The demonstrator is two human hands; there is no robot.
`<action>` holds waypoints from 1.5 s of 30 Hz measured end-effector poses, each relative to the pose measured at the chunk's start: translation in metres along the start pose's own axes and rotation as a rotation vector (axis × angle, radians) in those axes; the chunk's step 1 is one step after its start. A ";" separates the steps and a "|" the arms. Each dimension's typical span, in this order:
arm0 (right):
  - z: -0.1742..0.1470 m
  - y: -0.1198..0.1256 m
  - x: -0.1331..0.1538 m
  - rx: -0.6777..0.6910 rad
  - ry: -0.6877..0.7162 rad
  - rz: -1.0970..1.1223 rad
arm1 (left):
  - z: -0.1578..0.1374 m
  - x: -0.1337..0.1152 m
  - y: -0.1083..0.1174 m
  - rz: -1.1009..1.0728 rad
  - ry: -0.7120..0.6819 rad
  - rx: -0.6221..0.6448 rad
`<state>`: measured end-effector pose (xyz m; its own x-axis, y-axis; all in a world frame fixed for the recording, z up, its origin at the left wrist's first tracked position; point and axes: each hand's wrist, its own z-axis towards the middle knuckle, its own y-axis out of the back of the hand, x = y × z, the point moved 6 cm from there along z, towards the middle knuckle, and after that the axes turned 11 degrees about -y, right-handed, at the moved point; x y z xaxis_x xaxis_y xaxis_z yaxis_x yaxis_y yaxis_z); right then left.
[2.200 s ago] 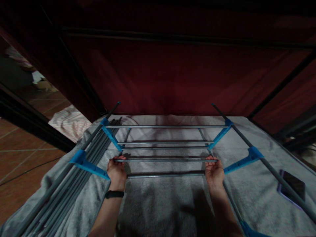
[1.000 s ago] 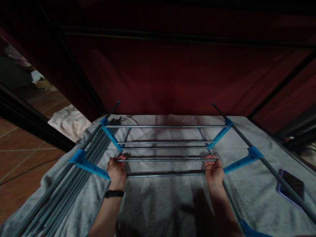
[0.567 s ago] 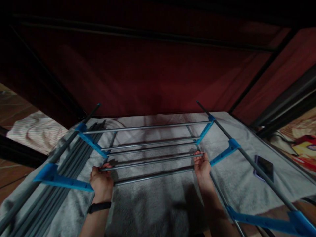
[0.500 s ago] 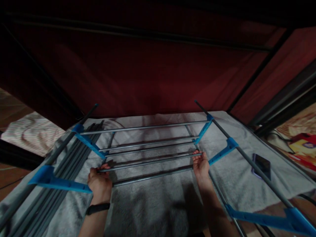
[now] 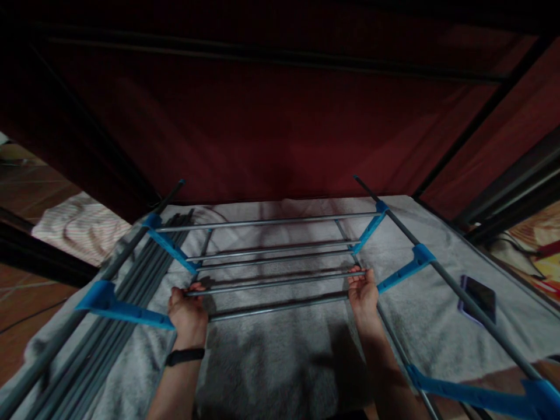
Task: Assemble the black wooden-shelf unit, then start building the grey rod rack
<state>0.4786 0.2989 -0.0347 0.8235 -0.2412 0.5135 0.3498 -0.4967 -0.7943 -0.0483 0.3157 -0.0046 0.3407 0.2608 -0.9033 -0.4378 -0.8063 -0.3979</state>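
Note:
Between my hands runs a thin grey metal rod (image 5: 280,283), gripped near both ends. My left hand (image 5: 189,312), with a black band on the wrist, closes round its left end beside a blue plastic bracket (image 5: 131,312). On the other end, the fingers of my right hand (image 5: 363,291) are curled, palm up, near another blue bracket (image 5: 405,274). A second crossbar (image 5: 280,308) lies just nearer to me, its ends hidden behind my hands. The brackets sit on long side poles (image 5: 464,297) of a rack frame, with more crossbars (image 5: 271,221) farther off.
Several loose grey tubes (image 5: 118,338) lie on the left of the grey blanket (image 5: 271,367). A phone (image 5: 479,298) rests on the right, under the side pole. A dark red panel (image 5: 271,134) stands behind the frame, and striped cloth (image 5: 83,227) lies at far left.
The whole view has shifted, so the frame and both hands appear slightly farther right. Both hands keep their hold on the rod.

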 end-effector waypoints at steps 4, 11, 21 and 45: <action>0.000 0.006 0.002 -0.048 -0.023 0.017 | -0.011 -0.007 -0.006 0.013 -0.021 0.021; 0.003 0.010 0.004 -0.091 -0.015 -0.031 | -0.012 -0.004 -0.003 0.017 -0.032 0.025; 0.010 0.012 0.007 -0.057 -0.016 -0.100 | -0.015 -0.004 -0.005 -0.021 -0.078 0.083; 0.007 0.012 0.010 -0.094 -0.026 -0.108 | -0.018 -0.006 -0.001 0.231 -0.187 -0.012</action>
<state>0.4943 0.2969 -0.0411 0.7948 -0.1608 0.5852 0.3951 -0.5948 -0.7001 -0.0355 0.3051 0.0041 0.0734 0.1617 -0.9841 -0.4759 -0.8615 -0.1771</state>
